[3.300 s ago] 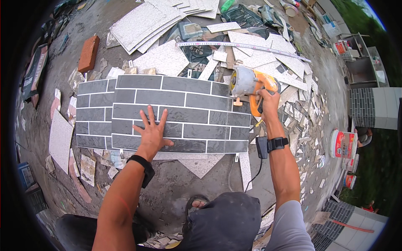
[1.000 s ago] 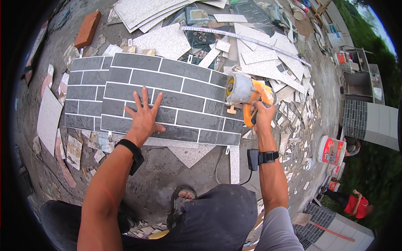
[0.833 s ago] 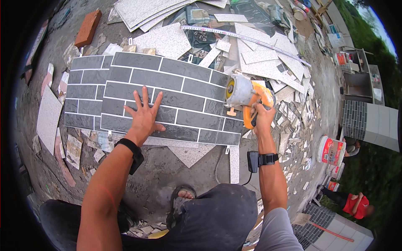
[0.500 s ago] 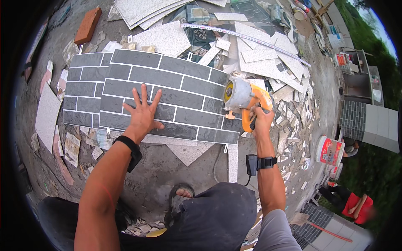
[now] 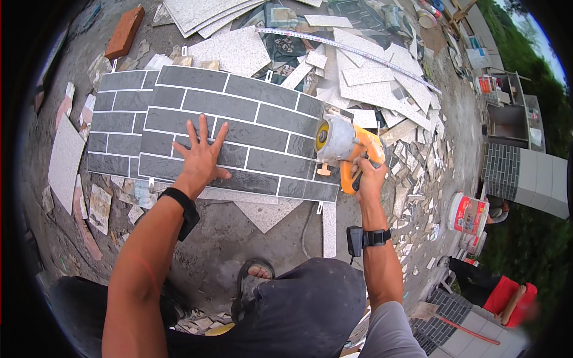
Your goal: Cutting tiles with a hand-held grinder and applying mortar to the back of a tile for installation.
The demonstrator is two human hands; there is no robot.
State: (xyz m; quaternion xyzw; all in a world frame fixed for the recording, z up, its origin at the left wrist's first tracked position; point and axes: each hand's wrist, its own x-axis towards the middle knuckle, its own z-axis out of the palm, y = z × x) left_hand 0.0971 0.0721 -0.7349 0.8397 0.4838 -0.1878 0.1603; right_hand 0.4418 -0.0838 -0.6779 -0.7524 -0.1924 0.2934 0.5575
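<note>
A large grey brick-pattern tile (image 5: 231, 132) with white joint lines lies over a second similar tile (image 5: 114, 122) at its left. My left hand (image 5: 202, 154) is spread flat on the big tile, left of its middle. At the tile's right end, my right hand (image 5: 370, 175) is wrapped round the rear handle of an orange and grey handheld tile saw (image 5: 341, 138). The saw stands on the tile near its right edge, its yellow-centred disc side facing left. A faint straight line crosses the tile just in front of the saw. Whether the blade spins I cannot tell.
Speckled white slabs (image 5: 234, 52) and a tape measure (image 5: 352, 46) lie beyond the tile. Broken tile pieces (image 5: 412, 173) litter the ground at right. A red brick (image 5: 124, 33) sits far left, a white-and-red bucket (image 5: 467, 213) at right. Another person in red (image 5: 509, 300) is at lower right.
The saw and my right hand have come a little nearer to me along the tile's right end. My left hand keeps its place on the tile. The person in red has shifted slightly.
</note>
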